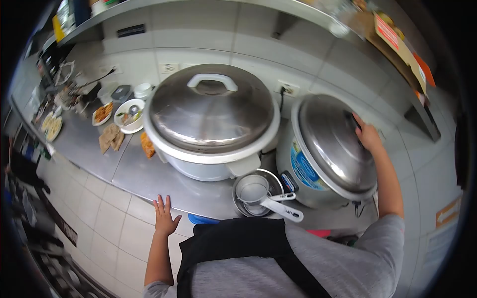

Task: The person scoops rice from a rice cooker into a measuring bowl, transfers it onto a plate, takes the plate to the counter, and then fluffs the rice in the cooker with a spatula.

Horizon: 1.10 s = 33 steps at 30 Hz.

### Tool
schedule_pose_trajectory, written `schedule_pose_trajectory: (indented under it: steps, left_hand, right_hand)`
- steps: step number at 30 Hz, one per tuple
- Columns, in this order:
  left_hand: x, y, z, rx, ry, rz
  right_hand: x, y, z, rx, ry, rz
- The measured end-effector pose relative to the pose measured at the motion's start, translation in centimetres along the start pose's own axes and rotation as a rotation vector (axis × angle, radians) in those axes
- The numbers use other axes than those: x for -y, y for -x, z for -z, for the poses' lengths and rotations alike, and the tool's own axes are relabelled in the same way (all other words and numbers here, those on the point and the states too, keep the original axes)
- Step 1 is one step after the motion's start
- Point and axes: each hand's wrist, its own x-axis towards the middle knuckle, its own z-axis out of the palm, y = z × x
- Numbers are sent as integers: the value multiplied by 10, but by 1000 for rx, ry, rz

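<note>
My right hand (367, 135) is closed around the dark handle on the metal lid (330, 144) of the right-hand rice cooker (293, 154), which has a blue label. The lid rests on that cooker. Fingers spread, my left hand (166, 216) is at the front edge of the steel counter (94, 151) and holds nothing. Between the hands is a larger white cooker (198, 168) under a domed lid (213, 111) with a pale handle. In front of the cookers, white-handled measuring cups (252, 188) lie in a metal bowl (238, 204).
A white bowl with a spoon (130, 115), a dish of orange food (103, 114) and a brown cloth (112, 138) are on the left of the counter. Overhead runs a shelf (198, 4) with a cardboard box (397, 47); its bracket (422, 121) juts out at right.
</note>
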Motion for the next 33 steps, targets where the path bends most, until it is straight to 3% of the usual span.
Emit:
schedule_pose_trajectory:
  steps: [6, 8, 10, 13, 17, 19, 20, 22, 28, 33]
  left_hand:
    - [5, -1, -1, 8, 7, 15]
    - [4, -1, 4, 51, 17, 24]
    - [5, -2, 7, 106, -20, 15]
    - [1, -4, 15, 171, -40, 36]
    - [6, -4, 17, 188, -49, 31]
    - [7, -4, 18, 189, 3, 12]
    - [7, -3, 19, 184, 12, 9]
    - [10, -1, 15, 162, 14, -6]
    - [12, -3, 11, 124, 33, -21]
    - [15, -3, 9, 104, 26, -56]
  right_hand:
    - [28, -14, 22, 102, 106, -9]
    - [68, -33, 43, 101, 387, 50]
    - [144, -46, 59, -164, 215, 270]
    - [256, -93, 51, -165, -343, 649]
    - [372, -143, 40, -319, -251, 737]
    - [404, -158, 42, 154, -219, 598]
    - [412, -164, 42, 160, -219, 591]
    - [418, -171, 39, 241, 28, 773]
    - [384, -159, 89, 48, 45, 693]
    - [255, -137, 120, -55, 138, 576]
